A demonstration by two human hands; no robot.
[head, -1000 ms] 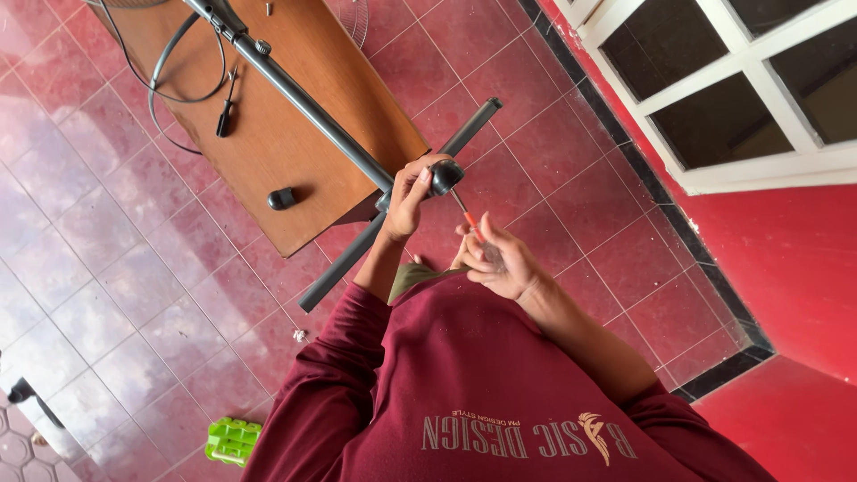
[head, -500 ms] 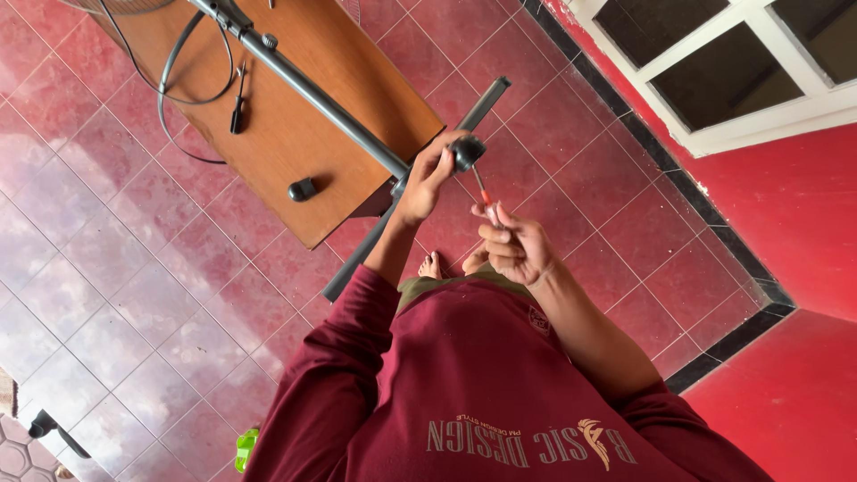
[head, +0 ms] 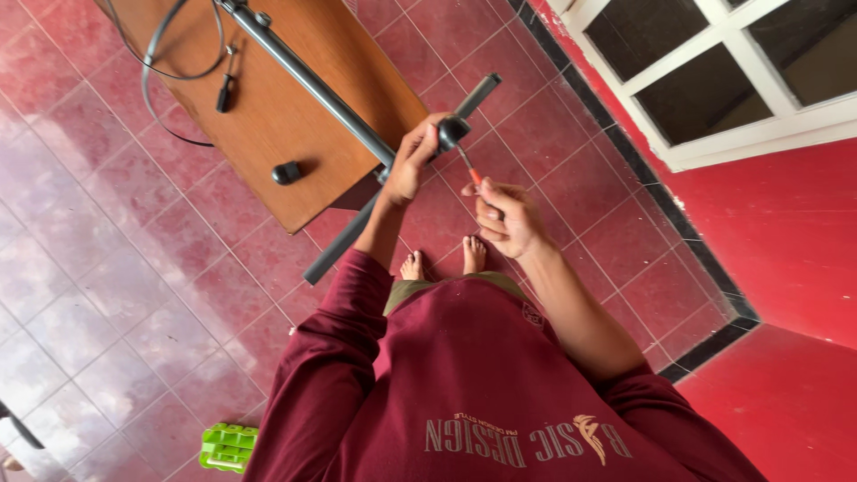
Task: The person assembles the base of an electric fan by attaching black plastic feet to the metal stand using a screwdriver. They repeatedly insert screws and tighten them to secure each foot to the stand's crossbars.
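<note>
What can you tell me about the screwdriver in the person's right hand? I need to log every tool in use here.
The screwdriver is slim, with a thin metal shaft and an orange collar where the shaft meets the handle. Most of the handle is hidden inside the closed right hand, so its material and colour cannot be told. It slants up and to the left, its tip meeting the round black cap on the end of the dark grey pole, which the left hand grips.

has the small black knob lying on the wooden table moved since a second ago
No. The small black knob keeps the same spot near the wooden table corner edge, below the cable; only the camera view shifted.
</note>
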